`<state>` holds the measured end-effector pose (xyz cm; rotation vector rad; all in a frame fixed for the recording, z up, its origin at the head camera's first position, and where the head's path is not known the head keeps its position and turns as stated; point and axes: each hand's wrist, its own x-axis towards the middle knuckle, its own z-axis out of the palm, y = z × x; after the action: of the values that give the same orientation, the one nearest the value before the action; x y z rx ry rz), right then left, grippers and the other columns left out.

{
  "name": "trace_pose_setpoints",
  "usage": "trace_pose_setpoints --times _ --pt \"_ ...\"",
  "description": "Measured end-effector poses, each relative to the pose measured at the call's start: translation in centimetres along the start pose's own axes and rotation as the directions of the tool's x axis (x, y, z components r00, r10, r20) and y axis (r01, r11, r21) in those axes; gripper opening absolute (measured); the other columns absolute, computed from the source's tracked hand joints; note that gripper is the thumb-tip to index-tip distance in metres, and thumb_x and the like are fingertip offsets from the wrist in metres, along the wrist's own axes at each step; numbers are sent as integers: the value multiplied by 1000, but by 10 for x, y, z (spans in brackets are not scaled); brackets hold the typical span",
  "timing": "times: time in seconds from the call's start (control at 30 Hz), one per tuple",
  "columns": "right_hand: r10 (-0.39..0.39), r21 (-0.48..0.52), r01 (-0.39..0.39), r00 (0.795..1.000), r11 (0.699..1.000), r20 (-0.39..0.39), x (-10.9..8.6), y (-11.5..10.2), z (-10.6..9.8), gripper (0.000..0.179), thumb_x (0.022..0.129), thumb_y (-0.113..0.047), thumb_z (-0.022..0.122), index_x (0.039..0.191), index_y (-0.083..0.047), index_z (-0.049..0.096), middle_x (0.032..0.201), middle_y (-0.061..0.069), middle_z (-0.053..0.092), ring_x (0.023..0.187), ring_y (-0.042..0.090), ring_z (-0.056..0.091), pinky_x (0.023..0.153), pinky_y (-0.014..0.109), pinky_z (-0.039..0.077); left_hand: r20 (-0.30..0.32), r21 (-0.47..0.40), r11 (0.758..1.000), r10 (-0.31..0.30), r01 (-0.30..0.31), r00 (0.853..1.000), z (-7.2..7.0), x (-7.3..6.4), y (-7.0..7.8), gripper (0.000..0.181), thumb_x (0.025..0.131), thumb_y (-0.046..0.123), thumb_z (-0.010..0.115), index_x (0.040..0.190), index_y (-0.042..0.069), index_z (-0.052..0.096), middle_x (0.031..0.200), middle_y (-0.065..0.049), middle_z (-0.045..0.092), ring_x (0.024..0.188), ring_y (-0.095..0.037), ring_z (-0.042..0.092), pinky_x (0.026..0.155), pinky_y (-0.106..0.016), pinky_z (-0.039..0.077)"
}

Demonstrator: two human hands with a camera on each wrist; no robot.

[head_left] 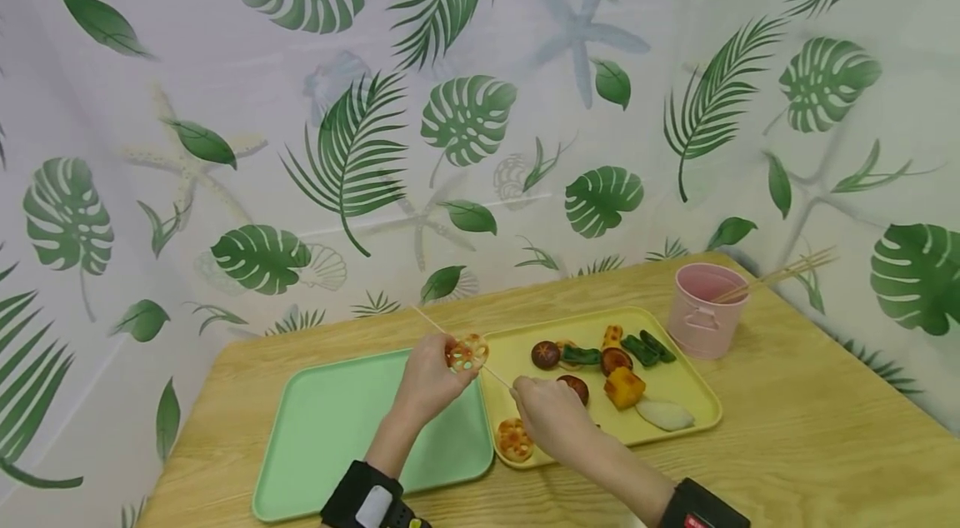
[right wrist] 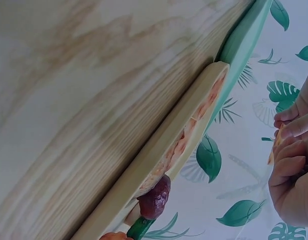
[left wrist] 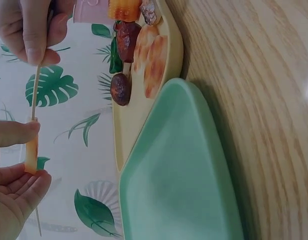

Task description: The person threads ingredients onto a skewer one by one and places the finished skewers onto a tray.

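Note:
My left hand [head_left: 429,378] pinches a browned lotus root slice [head_left: 468,353] between thumb and fingers, above the seam of the two trays. A thin wooden skewer [head_left: 498,379] passes through the slice; in the left wrist view, its far end sticks out beyond the left hand. Curled around the skewer's other end, my right hand [head_left: 551,415] is over the yellow tray [head_left: 707,391]. Another lotus root slice [head_left: 515,440] lies in that tray's near left corner. Farther in are a brown mushroom [head_left: 546,355], green pepper pieces [head_left: 581,356], an orange chunk [head_left: 624,388] and a pale white piece [head_left: 665,414].
A light green tray [head_left: 360,428] with bare surface adjoins the yellow one on the left. At the back right stands a pink bucket [head_left: 705,320] with several skewers [head_left: 787,270] leaning out. A leaf-patterned sheet [head_left: 480,178] hangs behind the wooden table [head_left: 817,445].

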<state>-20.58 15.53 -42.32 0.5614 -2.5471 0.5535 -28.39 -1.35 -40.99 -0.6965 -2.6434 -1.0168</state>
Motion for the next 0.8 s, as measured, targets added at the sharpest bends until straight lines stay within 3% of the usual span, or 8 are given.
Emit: trace_pose_setpoints --times 0.17,0.3,0.47,0.6,0.8 --pt "48 -4 -48 999 999 20 0 0 -3 26 89 0 58 65 -6 50 48 -6 36 39 3 26 37 16 22 2 -10 1000 27 -27 1000 5 0 4 35 72 19 78 94 -3 61 85 -8 54 72 -19 49 61 -30 42" --pt "113 5 -113 993 994 37 0 2 -7 17 88 -2 59 72 -2 59 50 -5 44 39 3 33 37 18 29 13 -8 999 35 -35 999 11 1 9 34 72 18 79 93 -2 61 84 -8 54 72 -19 50 61 -31 42" --pt "216 -7 -216 973 976 77 -4 8 -17 7 87 -3 60 82 0 64 57 -3 52 44 6 43 41 21 36 65 6 996 93 -94 993 23 4 24 38 75 20 77 99 -3 59 91 -10 56 79 -23 54 66 -34 46" --pt "278 -24 -277 955 961 100 -12 17 -25 8 86 -3 62 79 -3 63 59 -2 53 46 7 45 42 21 37 112 9 991 128 -130 985 32 6 35 38 77 23 76 101 -2 59 92 -10 55 80 -22 52 66 -33 44" --pt "290 -45 -289 957 956 18 -28 39 -42 5 85 -1 64 80 -1 64 64 2 59 50 10 51 46 23 40 206 -36 989 147 -143 968 46 10 46 36 82 25 71 106 0 60 97 -10 57 79 -20 54 65 -29 45"
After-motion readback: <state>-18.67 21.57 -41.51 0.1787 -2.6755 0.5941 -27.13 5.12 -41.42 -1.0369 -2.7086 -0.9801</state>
